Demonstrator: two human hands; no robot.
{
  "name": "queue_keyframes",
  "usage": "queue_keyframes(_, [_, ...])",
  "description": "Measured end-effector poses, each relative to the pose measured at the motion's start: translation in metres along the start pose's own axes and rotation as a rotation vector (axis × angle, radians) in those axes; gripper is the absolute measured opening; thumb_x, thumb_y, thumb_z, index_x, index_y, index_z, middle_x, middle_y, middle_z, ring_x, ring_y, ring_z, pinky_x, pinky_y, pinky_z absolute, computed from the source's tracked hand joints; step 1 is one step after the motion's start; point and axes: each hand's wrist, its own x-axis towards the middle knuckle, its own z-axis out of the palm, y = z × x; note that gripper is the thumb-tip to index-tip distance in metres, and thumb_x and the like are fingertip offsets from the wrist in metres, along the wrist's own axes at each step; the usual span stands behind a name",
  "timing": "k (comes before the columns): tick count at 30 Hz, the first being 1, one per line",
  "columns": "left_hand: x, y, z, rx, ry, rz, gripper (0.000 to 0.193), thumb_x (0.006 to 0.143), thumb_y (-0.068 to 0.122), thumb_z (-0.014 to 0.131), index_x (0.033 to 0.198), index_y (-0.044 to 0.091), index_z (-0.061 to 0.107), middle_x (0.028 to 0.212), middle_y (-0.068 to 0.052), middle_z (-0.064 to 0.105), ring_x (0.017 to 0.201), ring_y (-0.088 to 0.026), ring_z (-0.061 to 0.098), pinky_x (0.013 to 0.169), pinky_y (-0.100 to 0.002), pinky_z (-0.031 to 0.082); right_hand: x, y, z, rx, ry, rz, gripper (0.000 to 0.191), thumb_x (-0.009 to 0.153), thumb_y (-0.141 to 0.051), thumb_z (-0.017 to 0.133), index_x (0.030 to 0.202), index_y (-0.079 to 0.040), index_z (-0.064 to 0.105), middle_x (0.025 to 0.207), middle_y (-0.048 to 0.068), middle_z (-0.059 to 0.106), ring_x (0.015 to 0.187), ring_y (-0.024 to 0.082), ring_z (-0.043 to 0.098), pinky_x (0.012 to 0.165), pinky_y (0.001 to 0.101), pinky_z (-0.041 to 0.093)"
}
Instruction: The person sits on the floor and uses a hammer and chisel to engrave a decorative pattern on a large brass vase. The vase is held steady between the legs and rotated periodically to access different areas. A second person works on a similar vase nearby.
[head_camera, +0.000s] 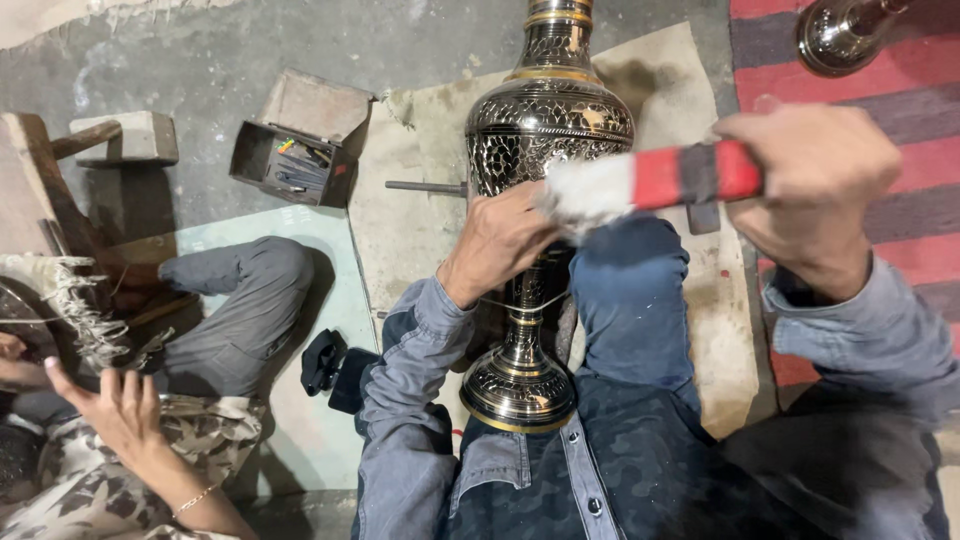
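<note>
A tall engraved brass vase (548, 130) with dark patterned panels lies across my lap, its round foot (518, 392) toward me and its neck pointing away. My left hand (497, 243) presses against the vase body near its waist, fingers closed on a tool hidden beneath them. My right hand (812, 183) grips a mallet (650, 180) with a red and black handle and a pale, blurred head, which hovers just above my left hand. My right knee in blue trousers (628, 300) props the vase from the right.
Another person sits at the left, with a raised hand (115, 405) and a bent grey-trousered leg (235, 300). An open box of small tools (295, 150) lies on the concrete floor. A second brass piece (838, 35) rests on the striped rug at top right.
</note>
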Motion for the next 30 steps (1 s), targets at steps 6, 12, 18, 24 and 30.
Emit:
queue_keyframes(6, [0.0, 0.0, 0.001, 0.021, 0.045, 0.049, 0.027, 0.099, 0.021, 0.075, 0.121, 0.012, 0.063, 0.116, -0.009, 0.069, 0.099, -0.027, 0.071, 0.083, -0.037, 0.06, -0.012, 0.015, -0.003, -0.06, -0.033, 0.04, 0.016, 0.1, -0.022, 0.08, 0.104, -0.008, 0.073, 0.088, 0.009, 0.064, 0.075, 0.026, 0.064, 0.072, 0.0356, 0.05])
queue_keyframes(12, [0.002, 0.0, 0.003, -0.059, 0.048, 0.032, 0.028, 0.101, 0.022, 0.071, 0.127, 0.021, 0.063, 0.116, -0.004, 0.071, 0.1, -0.02, 0.073, 0.083, -0.031, 0.061, -0.011, 0.022, -0.012, -0.031, -0.083, -0.057, 0.02, 0.106, -0.026, 0.074, 0.107, -0.007, 0.073, 0.093, 0.009, 0.066, 0.082, 0.024, 0.066, 0.077, 0.0335, 0.051])
queue_keyframes(18, [0.0, 0.002, 0.001, -0.064, 0.022, -0.021, 0.035, 0.098, 0.021, 0.075, 0.131, 0.015, 0.066, 0.107, -0.005, 0.071, 0.09, -0.022, 0.071, 0.075, -0.034, 0.059, -0.009, 0.009, -0.017, -0.439, -0.117, -0.059, 0.018, 0.097, -0.023, 0.086, 0.099, -0.008, 0.076, 0.078, 0.009, 0.063, 0.072, 0.027, 0.065, 0.067, 0.0382, 0.048])
queue_keyframes(24, [0.005, 0.008, 0.004, -0.099, 0.118, -0.095, 0.035, 0.098, 0.022, 0.076, 0.13, 0.014, 0.065, 0.102, -0.003, 0.07, 0.085, -0.02, 0.071, 0.075, -0.034, 0.059, -0.009, 0.016, -0.017, -0.189, -0.073, -0.064, 0.023, 0.096, -0.024, 0.078, 0.101, -0.003, 0.069, 0.089, 0.011, 0.064, 0.08, 0.025, 0.065, 0.071, 0.0358, 0.049])
queue_keyframes(30, [0.0, 0.013, 0.005, -0.045, 0.156, -0.076, 0.035, 0.096, 0.019, 0.078, 0.126, 0.01, 0.064, 0.102, -0.006, 0.069, 0.087, -0.024, 0.07, 0.074, -0.037, 0.058, 0.001, 0.007, -0.022, -0.348, -0.112, 0.007, 0.012, 0.096, -0.014, 0.08, 0.098, -0.007, 0.07, 0.085, 0.009, 0.063, 0.082, 0.029, 0.065, 0.075, 0.0388, 0.045])
